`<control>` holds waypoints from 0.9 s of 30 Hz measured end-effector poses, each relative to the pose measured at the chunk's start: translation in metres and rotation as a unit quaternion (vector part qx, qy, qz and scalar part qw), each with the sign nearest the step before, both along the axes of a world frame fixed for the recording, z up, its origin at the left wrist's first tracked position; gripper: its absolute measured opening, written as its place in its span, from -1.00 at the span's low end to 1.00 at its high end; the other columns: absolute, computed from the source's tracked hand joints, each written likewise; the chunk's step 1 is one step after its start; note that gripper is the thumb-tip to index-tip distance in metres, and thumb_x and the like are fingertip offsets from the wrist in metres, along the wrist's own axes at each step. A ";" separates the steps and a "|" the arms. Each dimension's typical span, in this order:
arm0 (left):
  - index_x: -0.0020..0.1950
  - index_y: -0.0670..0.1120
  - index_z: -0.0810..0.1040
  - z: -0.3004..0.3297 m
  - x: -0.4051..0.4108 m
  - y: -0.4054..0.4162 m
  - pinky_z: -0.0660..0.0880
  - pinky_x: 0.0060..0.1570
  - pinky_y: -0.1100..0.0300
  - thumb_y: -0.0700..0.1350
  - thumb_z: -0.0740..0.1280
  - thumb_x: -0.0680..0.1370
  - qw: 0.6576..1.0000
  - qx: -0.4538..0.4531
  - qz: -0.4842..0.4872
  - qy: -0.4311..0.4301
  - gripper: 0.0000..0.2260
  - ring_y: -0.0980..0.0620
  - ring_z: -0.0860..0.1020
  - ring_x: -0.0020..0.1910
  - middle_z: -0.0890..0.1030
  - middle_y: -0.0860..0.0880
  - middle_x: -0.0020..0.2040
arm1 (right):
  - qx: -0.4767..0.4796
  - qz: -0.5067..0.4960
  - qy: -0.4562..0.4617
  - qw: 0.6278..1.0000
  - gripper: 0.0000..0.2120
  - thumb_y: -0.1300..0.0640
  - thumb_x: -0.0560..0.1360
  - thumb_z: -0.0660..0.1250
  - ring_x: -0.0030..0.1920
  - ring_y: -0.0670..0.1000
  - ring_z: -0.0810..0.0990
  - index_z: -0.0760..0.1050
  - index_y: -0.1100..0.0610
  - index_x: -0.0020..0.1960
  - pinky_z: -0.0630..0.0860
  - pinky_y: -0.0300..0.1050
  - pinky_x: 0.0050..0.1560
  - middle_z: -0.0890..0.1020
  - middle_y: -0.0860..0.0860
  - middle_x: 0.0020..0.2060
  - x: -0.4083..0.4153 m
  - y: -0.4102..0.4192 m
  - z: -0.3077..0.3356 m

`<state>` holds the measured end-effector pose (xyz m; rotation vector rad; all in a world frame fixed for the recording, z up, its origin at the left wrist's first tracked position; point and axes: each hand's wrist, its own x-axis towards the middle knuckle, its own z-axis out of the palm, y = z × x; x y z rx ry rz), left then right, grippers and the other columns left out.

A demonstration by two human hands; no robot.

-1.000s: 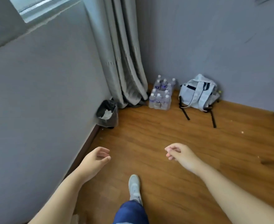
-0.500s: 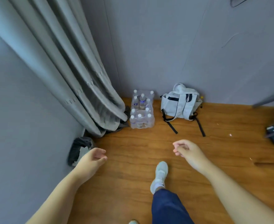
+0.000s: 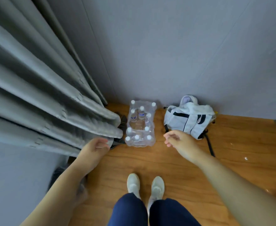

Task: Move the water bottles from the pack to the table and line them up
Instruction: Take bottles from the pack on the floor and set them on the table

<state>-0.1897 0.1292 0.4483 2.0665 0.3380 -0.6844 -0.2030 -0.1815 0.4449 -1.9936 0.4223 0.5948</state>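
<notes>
Two hands out in front, both empty. Left hand [image 3: 95, 146] hangs with fingers loosely curled, gripping nothing, just beside the curtain [image 3: 55, 101] hem. Right hand [image 3: 178, 140] same: fingers relaxed, slightly bent, holding nothing, hovering in front of the backpack [image 3: 188, 119].

Pack [image 3: 139, 124] of water bottles sits on the wood floor [image 3: 174, 162] in the corner, against the grey wall [image 3: 166, 54], between curtain and backpack. Shrink wrap is torn open on top; white caps visible around the edge, gap in the middle. Exact bottle count unclear through the plastic. Neither hand touches the pack, it sits between them and a bit further away.

Person stands facing it, white shoes [image 3: 146, 185] together, dark blue trousers [image 3: 150, 211]. Dark object partly hidden behind the left forearm, can't identify. No table in sight.
</notes>
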 end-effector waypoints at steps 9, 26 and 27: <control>0.04 -0.02 0.51 -0.171 0.136 -0.049 0.42 -0.17 0.46 -0.20 0.34 0.53 0.999 -0.006 -0.043 -0.022 -0.87 0.19 0.54 -0.10 0.58 0.10 -0.11 | -0.014 0.014 0.032 0.999 -0.89 0.18 0.56 0.25 -0.13 -0.07 0.61 0.56 0.07 -0.03 0.52 -0.22 0.00 0.65 0.02 -0.10 0.139 0.019 -0.172; 0.09 -0.07 0.51 -0.484 0.265 -0.121 0.53 0.08 -0.04 -0.13 0.29 0.53 0.980 0.068 -0.144 -0.118 -0.85 -0.03 0.56 -0.01 0.60 -0.06 0.01 | -0.289 0.237 -0.065 0.925 -0.71 0.29 0.52 0.20 0.18 0.17 0.54 0.47 0.21 0.23 0.47 -0.05 0.16 0.57 0.17 0.17 0.277 0.048 -0.471; 0.09 -0.07 0.51 -0.489 0.267 -0.122 0.53 0.07 -0.05 -0.12 0.30 0.53 0.976 0.078 -0.157 -0.132 -0.85 -0.02 0.56 -0.02 0.59 -0.05 0.00 | -0.334 0.266 -0.073 0.901 -0.66 0.32 0.53 0.18 0.23 0.18 0.51 0.41 0.24 0.30 0.45 -0.01 0.21 0.51 0.20 0.23 0.278 0.048 -0.472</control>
